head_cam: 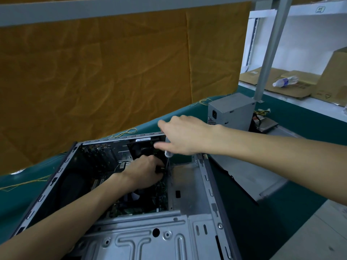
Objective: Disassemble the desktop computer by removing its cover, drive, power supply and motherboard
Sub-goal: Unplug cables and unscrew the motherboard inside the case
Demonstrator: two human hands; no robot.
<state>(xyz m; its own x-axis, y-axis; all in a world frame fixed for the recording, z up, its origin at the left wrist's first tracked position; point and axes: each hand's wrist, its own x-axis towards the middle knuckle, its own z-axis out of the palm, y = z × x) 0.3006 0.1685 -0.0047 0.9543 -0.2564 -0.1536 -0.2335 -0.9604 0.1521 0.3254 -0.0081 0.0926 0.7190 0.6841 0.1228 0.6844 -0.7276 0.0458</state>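
1. The computer case (197, 212) lies on its side on the green mat, open face up, so both hands can reach down into it; its cover is already off.
2. The power supply (230, 111) stands outside the case, just beyond its far right corner, with loose cables behind it, so that step looks done.
3. The motherboard (142, 207) sits on the floor of the case, so it appears to be the part in hand.
4. The right hand (185, 136) hovers over the case's far edge, fingers curled round the handle of a screwdriver (168, 158) whose shaft points down toward the board, likely at a mounting screw.
5. The left hand (145, 170) is deep inside the case, fingers curled at the shaft's lower end, probably steadying the tip; what it pinches I cannot tell.
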